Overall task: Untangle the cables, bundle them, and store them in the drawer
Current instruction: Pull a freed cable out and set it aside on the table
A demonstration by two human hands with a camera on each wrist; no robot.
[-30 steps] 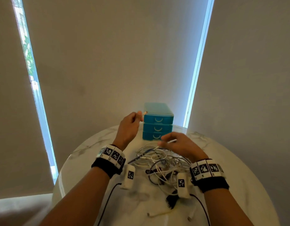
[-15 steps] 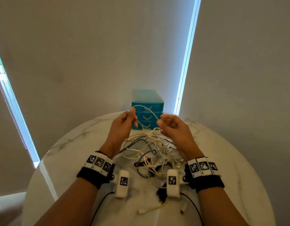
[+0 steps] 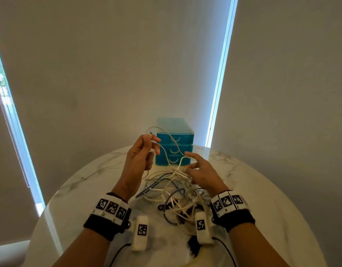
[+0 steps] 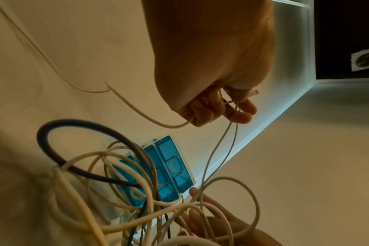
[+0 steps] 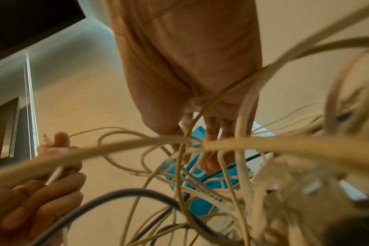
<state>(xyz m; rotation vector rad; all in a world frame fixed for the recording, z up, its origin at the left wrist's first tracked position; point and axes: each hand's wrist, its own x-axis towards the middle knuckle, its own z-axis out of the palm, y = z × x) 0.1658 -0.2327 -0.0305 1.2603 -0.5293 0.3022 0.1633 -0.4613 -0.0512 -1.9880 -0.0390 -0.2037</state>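
A tangle of white cables (image 3: 176,189) with one dark cable (image 3: 171,207) lies on the round marble table (image 3: 89,180). My left hand (image 3: 153,143) is raised above it and pinches a thin white cable (image 3: 166,151) near its plug (image 4: 254,92). That cable loops down into the knot. My right hand (image 3: 191,162) hovers at the top of the tangle with spread fingers (image 5: 211,149) among the strands; no grip shows. The blue three-drawer unit (image 3: 175,141) stands behind both hands, all drawers closed.
A black adapter (image 3: 193,245) lies near the table's front edge, between my wrists. Walls with window blinds rise close behind the drawer unit. Bare marble shows left and right of the tangle.
My left hand has lifted the cable end higher, drawing a longer loop out of the pile. My right hand has spread its fingers and dropped to the knot.
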